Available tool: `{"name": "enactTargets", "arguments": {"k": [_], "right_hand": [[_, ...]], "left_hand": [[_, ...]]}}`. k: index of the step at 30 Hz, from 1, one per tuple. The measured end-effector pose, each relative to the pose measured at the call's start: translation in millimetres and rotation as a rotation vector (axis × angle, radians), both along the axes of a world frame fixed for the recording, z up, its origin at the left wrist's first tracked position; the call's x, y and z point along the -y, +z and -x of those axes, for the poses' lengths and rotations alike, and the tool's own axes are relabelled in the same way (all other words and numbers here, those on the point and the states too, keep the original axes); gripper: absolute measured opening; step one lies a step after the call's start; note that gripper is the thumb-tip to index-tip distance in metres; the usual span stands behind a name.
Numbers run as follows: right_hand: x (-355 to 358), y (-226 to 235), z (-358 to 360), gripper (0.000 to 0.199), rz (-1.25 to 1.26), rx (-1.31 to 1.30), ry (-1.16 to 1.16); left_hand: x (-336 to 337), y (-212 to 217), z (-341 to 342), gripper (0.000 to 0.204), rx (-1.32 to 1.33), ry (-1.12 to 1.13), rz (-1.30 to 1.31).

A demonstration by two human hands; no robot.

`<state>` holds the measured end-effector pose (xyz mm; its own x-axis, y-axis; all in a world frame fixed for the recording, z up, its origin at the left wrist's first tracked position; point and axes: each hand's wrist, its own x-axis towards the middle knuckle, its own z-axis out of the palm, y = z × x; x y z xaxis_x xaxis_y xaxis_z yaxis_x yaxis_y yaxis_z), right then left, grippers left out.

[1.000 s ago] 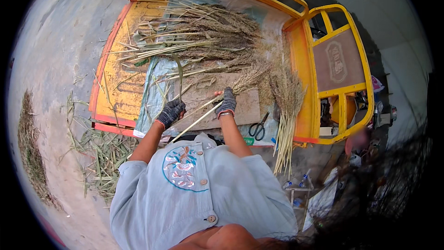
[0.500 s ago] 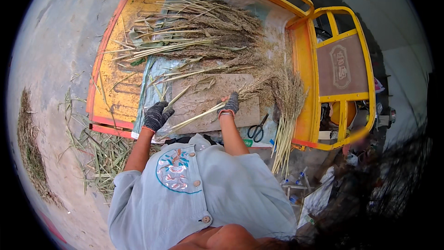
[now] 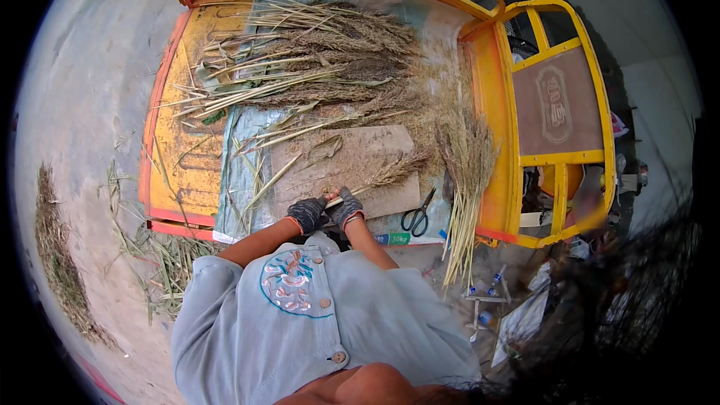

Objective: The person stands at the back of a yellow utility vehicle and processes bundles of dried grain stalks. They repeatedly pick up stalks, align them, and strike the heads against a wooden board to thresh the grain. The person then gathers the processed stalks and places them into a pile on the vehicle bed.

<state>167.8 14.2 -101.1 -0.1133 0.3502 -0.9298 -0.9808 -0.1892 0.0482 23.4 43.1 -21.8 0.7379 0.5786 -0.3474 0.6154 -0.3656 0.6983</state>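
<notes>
Both my hands wear dark grey knit gloves and meet close to my body, above the near edge of a flat board [image 3: 300, 157]. My right hand [image 3: 346, 208] is closed round a dry sorghum stalk [image 3: 390, 172], whose bushy seed head points away to the right over the board. My left hand [image 3: 307, 215] is curled against the right one at the stalk's lower end; its fingertips are partly hidden. A short pale piece of stalk [image 3: 274, 179] lies left of the board's middle. Dark-handled scissors [image 3: 417, 219] rest to the right of my hands.
A large pile of sorghum stalks [image 3: 330, 52] covers the far part of the orange cart bed [image 3: 196, 67]. At the right, a bundle of stalks [image 3: 463, 187] lies against the cart's side wall. Stripped leaves [image 3: 174, 266] are heaped on the ground at the left.
My right hand has drawn the stalk back toward me and left. My left hand has moved right to meet it, leaving the pale stalk piece on the cart bed.
</notes>
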Motion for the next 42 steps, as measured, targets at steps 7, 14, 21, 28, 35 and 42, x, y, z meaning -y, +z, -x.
{"name": "enactTargets", "arguments": {"k": [7, 14, 21, 28, 35, 42], "right_hand": [[-2.5, -13.9, -23.7, 0.013, 0.060, 0.084, -0.025], [-16.6, -8.2, -16.9, 0.020, 0.143, 0.158, -0.018], [-18.9, -20.1, -15.9, 0.015, 0.055, 0.184, -0.040], [-27.9, -18.8, -3.3, 0.011, -0.078, 0.203, 0.123], [-12.2, -45.6, 12.0, 0.022, -0.004, 0.230, 0.232], [-5.7, -38.6, 24.3, 0.021, 0.002, 0.231, 0.202]], "left_hand": [[-110.8, -49.9, 13.8, 0.044, -0.330, 0.557, -0.408], [-181.2, -94.6, 54.4, 0.023, -0.563, 0.464, -0.183], [-116.9, -40.4, 70.5, 0.032, -0.247, 0.356, -0.248], [-4.1, 3.7, 107.2, 0.037, -0.162, 0.218, -0.020], [8.5, 7.8, 91.2, 0.037, -0.192, 0.323, 0.426], [-30.9, -43.7, -9.5, 0.028, -0.081, 0.567, 0.673]]}}
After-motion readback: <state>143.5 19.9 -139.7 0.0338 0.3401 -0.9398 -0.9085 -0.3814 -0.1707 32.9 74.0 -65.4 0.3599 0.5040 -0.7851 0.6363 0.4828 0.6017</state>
